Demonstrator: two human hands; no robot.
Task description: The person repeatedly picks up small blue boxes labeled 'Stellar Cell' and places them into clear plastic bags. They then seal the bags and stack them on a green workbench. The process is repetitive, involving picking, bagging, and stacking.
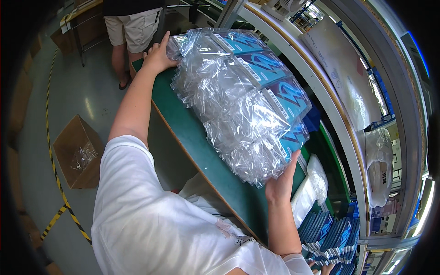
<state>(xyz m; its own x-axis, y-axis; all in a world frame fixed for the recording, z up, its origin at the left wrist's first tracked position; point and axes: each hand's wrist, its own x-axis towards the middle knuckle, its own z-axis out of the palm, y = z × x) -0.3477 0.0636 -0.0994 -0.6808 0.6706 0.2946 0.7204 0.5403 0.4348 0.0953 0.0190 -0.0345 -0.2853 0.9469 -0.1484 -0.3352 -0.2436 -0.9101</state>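
Observation:
Several stacks of flat blue packages in clear plastic bags [247, 98] stand side by side in a row over the green table. My left hand [158, 57] holds the far left end of the row, with one finger raised and the others along the bags. At the near right end, my right hand [280, 183] supports the bags from the side, its fingers partly hidden behind them. Loose, crinkled bag ends face me, and the printed blue faces lie toward the shelf side. Whether the stacks rest fully on the table I cannot tell.
The green table [183, 133] runs diagonally beneath the bags. White plastic bags [311, 183] and stacks of dark blue packages [330, 233] lie at the right, with another hand near the bottom edge. An open cardboard box [78, 156] sits on the floor at left. Another person [133, 27] stands beyond.

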